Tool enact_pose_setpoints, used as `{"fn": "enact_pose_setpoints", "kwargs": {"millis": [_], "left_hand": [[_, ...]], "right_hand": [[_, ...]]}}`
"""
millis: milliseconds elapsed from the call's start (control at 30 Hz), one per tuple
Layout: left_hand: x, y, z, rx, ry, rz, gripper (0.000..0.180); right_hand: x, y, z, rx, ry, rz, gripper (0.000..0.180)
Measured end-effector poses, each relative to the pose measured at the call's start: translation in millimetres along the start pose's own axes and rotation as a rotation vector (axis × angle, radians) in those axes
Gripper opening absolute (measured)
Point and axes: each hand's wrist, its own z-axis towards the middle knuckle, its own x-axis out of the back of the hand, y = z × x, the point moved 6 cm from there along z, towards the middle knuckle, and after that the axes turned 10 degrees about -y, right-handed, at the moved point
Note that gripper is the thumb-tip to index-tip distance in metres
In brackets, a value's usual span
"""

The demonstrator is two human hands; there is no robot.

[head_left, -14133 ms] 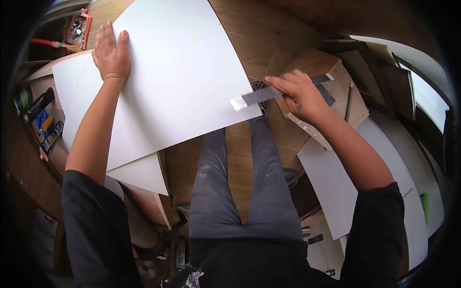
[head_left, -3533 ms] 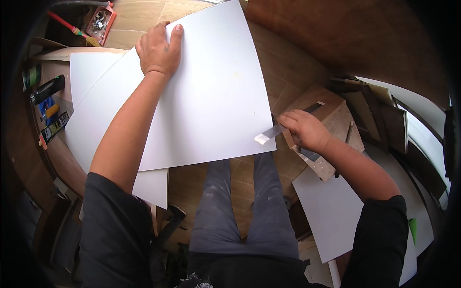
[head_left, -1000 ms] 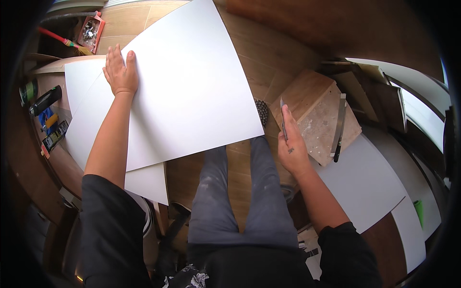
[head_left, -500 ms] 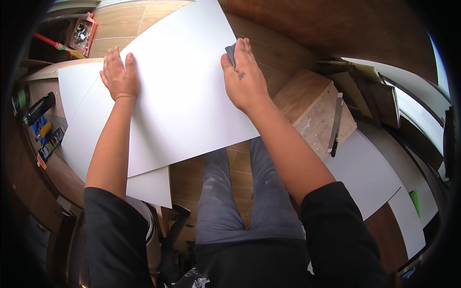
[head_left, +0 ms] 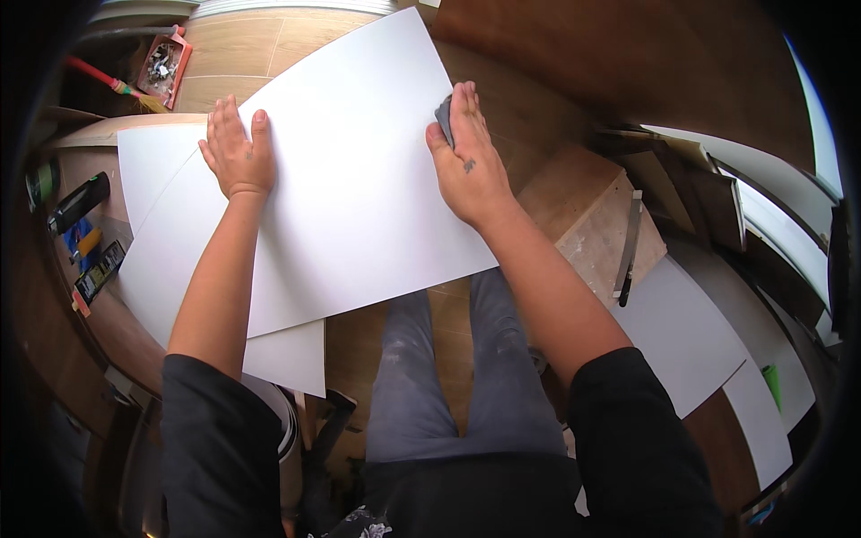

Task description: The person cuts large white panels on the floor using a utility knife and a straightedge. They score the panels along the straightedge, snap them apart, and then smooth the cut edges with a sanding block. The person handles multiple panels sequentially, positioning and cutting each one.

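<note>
A large white board (head_left: 359, 179) lies slanted in front of me over another white sheet (head_left: 161, 251). My left hand (head_left: 240, 154) rests at the board's left edge, fingers stretched out and thumb apart, holding nothing. On the opposite edge, my right hand (head_left: 468, 161) presses a folded grey piece of sandpaper (head_left: 443, 117) against the board's side. Its fingers lie close together and point away from me. The part of the sandpaper under the palm is hidden.
A wooden box (head_left: 583, 202) with a dark metal strip (head_left: 630, 247) on it stands right. Bottles and tubes (head_left: 79, 204) sit on the left shelf. A red dustpan (head_left: 165, 67) with debris and a broom (head_left: 121, 87) are far left. White panels (head_left: 682, 323) lean at right.
Both hands and the board have shifted slightly to the right and toward me in the view. My right hand keeps the sandpaper on the board's right edge.
</note>
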Motion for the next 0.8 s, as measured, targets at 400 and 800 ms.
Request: {"fn": "enact_pose_setpoints", "kwargs": {"millis": [400,800], "left_hand": [[3,-1,-5,0.001,-0.014,-0.001,0.074],[5,3,-8,-0.006,-0.030,0.020,0.075]], "right_hand": [[-3,-15,20,0.058,-0.057,-0.135,0.072],[-9,-23,31,0.048,-0.010,-0.307,0.072]]}}
